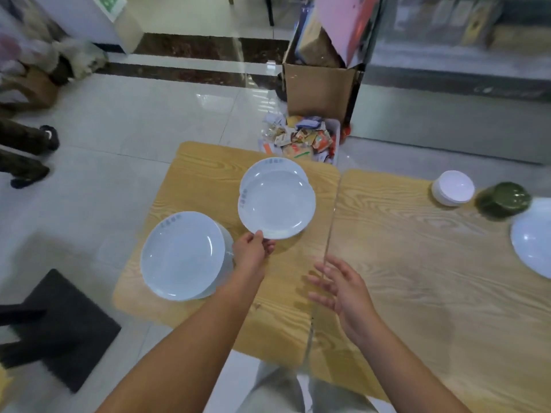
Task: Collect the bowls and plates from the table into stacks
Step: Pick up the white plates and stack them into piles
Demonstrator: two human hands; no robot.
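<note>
My left hand (252, 248) pinches the near rim of a white plate (277, 204), which lies over another white plate (272, 169) behind it on the wooden table (387, 263). A stack of white plates (183, 254) stands at the table's left edge, just left of that hand. My right hand (340, 286) hovers open above the table's middle seam, fingers spread, holding nothing. Further right stand a stack of white bowls (453, 187), a dark green bowl (504, 199) and part of a large white plate (533, 236) at the frame's edge.
A bin of wrappers (301, 141) and a cardboard box (319, 84) stand beyond the table's far edge. A black stool (59, 326) is at the lower left. A person's legs and shoes (26, 156) show at the left.
</note>
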